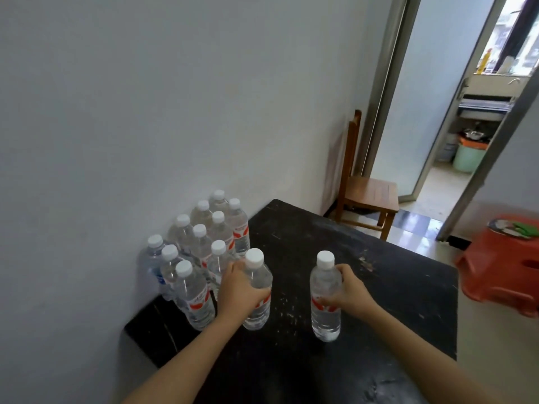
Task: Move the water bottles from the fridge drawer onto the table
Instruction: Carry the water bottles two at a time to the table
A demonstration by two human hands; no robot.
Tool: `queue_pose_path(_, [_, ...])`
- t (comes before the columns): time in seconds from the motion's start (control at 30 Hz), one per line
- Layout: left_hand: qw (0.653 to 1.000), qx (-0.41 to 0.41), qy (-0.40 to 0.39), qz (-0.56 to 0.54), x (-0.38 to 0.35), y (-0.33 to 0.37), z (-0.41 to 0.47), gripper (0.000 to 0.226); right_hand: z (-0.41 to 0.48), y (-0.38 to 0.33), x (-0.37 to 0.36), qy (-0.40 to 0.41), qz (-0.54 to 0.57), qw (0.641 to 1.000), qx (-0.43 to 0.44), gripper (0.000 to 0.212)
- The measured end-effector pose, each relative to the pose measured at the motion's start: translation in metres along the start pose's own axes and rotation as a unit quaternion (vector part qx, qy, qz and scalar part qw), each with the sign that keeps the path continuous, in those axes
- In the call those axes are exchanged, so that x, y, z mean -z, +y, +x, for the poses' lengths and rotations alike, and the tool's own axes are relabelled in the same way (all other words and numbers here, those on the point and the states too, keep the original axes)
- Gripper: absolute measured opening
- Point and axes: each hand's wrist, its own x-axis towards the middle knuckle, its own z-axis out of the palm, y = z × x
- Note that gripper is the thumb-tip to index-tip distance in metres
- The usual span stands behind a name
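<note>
Faced a white wall (145,97) across the left and top. Below it, noted a scuffed black table (379,287), set with its left edge against that wall. Spotted an open doorway (437,112) at upper right, giving onto a further room. Logged a wooden chair (369,193) past the table's far edge, beside the doorway, back to the wall. Logged a red plastic stool (501,275) at right, off the table, with something green and white on top; couldn't make out what.

Counted ten water bottles (204,237) in a cluster on the table's left side, upright, tight to the wall, packed touching. White caps throughout, mostly red-and-white labels, blue on one at the near left.

Found two more of the same nearer the table's middle, upright, well apart from each other, bases down at the tabletop. Saw the left-hand bottle (259,277) just beside the cluster, gripped round its middle by the left hand (237,290), fingers wrapped round the body. Saw the right-hand bottle (323,282) standing clear of the rest, gripped by the right hand (348,291) at label height, fingers curled round its far side, thumb on the near side.
</note>
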Motion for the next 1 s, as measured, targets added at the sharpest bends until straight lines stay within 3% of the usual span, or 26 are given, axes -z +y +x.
queue_pose_path(0.43, [0.995, 0.062, 0.073, -0.008, -0.040, 0.013, 0.104, 0.064, 0.102, -0.032, -0.020, 0.016, -0.033, 0.999, -0.025, 0.073])
queue_pose_path(0.53, [0.995, 0.079, 0.053, 0.027, -0.038, 0.011, 0.125, 0.067, 0.124, -0.035, -0.031, 0.005, -0.046, 0.998, -0.032, 0.076])
queue_pose_path(0.73, [0.983, 0.033, 0.024, 0.178, -0.026, 0.001, 0.151, 0.075, 0.163, -0.042, -0.060, -0.007, -0.033, 0.999, -0.040, 0.074])
queue_pose_path(0.87, [0.961, 0.045, -0.010, 0.274, -0.021, -0.001, 0.160, 0.085, 0.174, -0.048, -0.075, -0.014, -0.048, 0.998, -0.038, 0.088])
queue_pose_path(1.0, [0.959, 0.096, -0.010, 0.267, -0.019, -0.002, 0.161, 0.073, 0.179, -0.051, -0.086, -0.020, -0.031, 0.998, -0.041, 0.085])
